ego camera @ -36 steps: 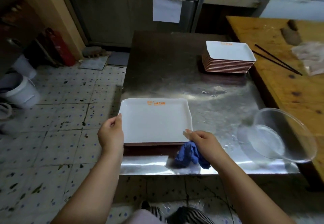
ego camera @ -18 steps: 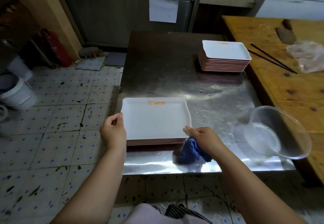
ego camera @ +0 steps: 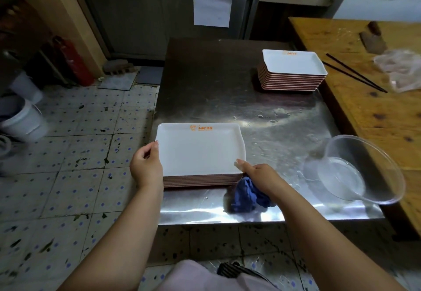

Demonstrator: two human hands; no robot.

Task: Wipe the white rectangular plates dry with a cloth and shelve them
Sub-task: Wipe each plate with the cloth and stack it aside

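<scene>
A stack of white rectangular plates (ego camera: 200,149) with brown undersides sits at the near left of the steel table (ego camera: 227,85). My left hand (ego camera: 147,165) grips the stack's left edge, thumb on the top plate's rim. My right hand (ego camera: 262,178) holds a crumpled blue cloth (ego camera: 248,196) under its palm, with the thumb touching the top plate's near right corner. A second stack of the same plates (ego camera: 292,69) stands at the table's far right.
A clear plastic bowl (ego camera: 362,170) with a little water overhangs the table's right edge. A wooden table (ego camera: 364,113) to the right carries black chopsticks (ego camera: 355,75), a cleaver and a plastic bag. White buckets (ego camera: 22,120) stand on the tiled floor at left.
The near stack has been raised a little, showing more of its brown front edges. Both hands stay on its sides, the cloth still under the right palm.
</scene>
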